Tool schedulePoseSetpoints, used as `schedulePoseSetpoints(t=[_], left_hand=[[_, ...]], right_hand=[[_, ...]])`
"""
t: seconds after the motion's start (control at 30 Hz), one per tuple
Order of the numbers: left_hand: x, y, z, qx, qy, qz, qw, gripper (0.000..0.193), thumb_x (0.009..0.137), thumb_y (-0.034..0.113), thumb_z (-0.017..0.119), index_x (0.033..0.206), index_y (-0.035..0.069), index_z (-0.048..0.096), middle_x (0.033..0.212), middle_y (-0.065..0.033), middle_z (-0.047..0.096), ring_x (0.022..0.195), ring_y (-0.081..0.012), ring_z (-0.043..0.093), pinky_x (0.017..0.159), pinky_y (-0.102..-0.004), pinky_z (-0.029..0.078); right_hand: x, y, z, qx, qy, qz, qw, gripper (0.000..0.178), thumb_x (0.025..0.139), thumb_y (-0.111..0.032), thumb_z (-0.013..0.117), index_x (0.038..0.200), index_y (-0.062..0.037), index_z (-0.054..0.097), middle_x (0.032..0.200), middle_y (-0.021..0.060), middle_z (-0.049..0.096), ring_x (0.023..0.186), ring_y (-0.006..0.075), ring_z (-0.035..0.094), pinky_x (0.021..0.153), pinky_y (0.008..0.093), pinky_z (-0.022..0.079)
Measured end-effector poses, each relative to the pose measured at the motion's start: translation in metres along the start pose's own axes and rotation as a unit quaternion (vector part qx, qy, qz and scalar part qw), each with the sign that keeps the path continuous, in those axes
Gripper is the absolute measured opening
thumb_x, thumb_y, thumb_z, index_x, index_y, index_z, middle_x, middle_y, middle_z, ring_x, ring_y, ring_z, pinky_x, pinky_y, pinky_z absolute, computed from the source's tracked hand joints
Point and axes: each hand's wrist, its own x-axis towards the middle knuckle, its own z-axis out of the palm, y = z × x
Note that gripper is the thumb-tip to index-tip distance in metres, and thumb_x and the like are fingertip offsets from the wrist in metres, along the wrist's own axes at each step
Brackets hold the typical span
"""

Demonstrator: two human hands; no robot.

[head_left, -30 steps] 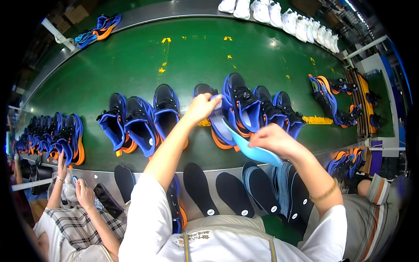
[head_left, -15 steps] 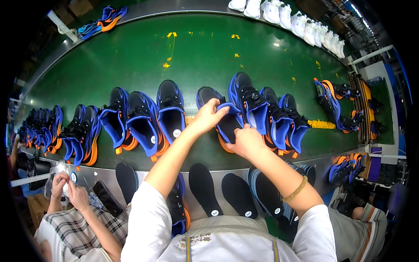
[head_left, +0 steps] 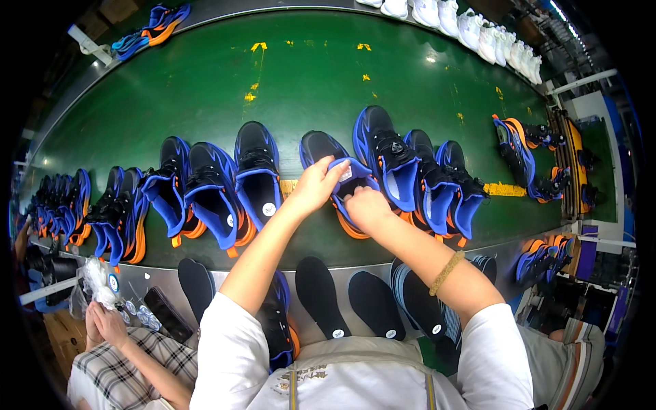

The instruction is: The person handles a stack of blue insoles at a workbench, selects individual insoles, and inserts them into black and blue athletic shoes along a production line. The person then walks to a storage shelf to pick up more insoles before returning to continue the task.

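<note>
A black and blue sneaker with an orange sole point(head_left: 321, 143) lies on the green belt in front of me, toe pointing away. My left hand point(head_left: 314, 188) pinches its blue-lined tongue point(head_left: 348, 169) and holds it up. Into the shoe's opening reaches my right hand point(head_left: 370, 210), its fingers curled. Their tips are hidden inside, so what they grip cannot be made out. Right beside it stands another sneaker point(head_left: 383, 140). At the near metal edge lie dark insoles, one point(head_left: 321, 294) left of another point(head_left: 372, 304), each with a round white sticker.
More matching sneakers point(head_left: 258, 154) line the belt point(head_left: 191, 89) on both sides. Stacked insoles point(head_left: 418, 301) rest at the near edge, and one sneaker point(head_left: 279, 328) lies close to my body. White shoes point(head_left: 471, 31) stand along the far ledge. At left are a co-worker's hands point(head_left: 106, 324) and a phone point(head_left: 166, 311).
My right hand has moved from the shoe's heel edge deeper into its opening. My left hand has drawn the tongue up and back. The co-worker's hands have moved down, away from the clear plastic.
</note>
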Motion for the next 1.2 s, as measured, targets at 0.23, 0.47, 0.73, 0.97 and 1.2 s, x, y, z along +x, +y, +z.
schedulePoseSetpoints(t=[0.23,0.47,0.73,0.97,1.2], left_hand=[[0.000,-0.005,-0.001,0.003,0.000,0.021,1.000,0.034,0.089,0.031,0.051,0.091,-0.003,0.055,0.068,-0.0077,0.055,0.063,-0.0110,0.050,0.057,-0.0270,0.041],[0.002,-0.006,0.007,0.075,0.056,0.040,0.995,0.035,0.087,0.029,0.054,0.100,-0.003,0.053,0.078,-0.0150,0.058,0.068,-0.0215,0.057,0.060,-0.0326,0.045],[-0.004,0.018,0.008,0.394,0.086,0.130,0.906,0.049,0.075,0.030,0.065,0.111,0.002,0.047,0.091,-0.0161,0.054,0.076,-0.0339,0.059,0.062,-0.0402,0.048],[-0.031,0.027,0.012,0.399,0.016,0.155,0.904,0.034,0.078,0.027,0.062,0.095,-0.001,0.054,0.081,-0.0155,0.057,0.068,-0.0341,0.059,0.059,-0.0395,0.049],[-0.051,0.047,0.001,0.434,-0.002,0.143,0.890,0.034,0.079,0.024,0.063,0.099,-0.003,0.055,0.086,-0.0173,0.059,0.076,-0.0345,0.060,0.066,-0.0388,0.048]], right_hand=[[0.013,0.001,-0.002,-0.166,-0.173,-0.082,0.967,0.029,0.083,-0.020,0.047,0.102,-0.0084,0.066,0.104,0.0109,0.059,0.097,0.0258,0.055,0.083,0.0335,0.042],[0.011,0.027,0.009,-0.143,-0.113,-0.230,0.956,0.027,0.083,-0.021,0.044,0.084,-0.0067,0.067,0.093,0.0099,0.063,0.098,0.0211,0.056,0.090,0.0361,0.038],[-0.027,0.016,-0.023,0.040,-0.163,-0.133,0.977,0.040,0.081,-0.032,0.038,0.087,-0.0006,0.062,0.082,0.0162,0.063,0.086,0.0264,0.059,0.106,0.0398,0.016],[-0.114,0.009,0.035,0.235,0.362,-0.101,0.897,0.020,0.067,-0.009,0.070,0.071,-0.0062,0.051,0.080,0.0060,0.053,0.079,0.0246,0.052,0.073,0.0379,0.040],[-0.126,-0.005,0.047,0.284,0.388,-0.100,0.871,0.014,0.069,-0.007,0.068,0.075,-0.0041,0.055,0.086,0.0069,0.056,0.083,0.0236,0.054,0.075,0.0378,0.043]])
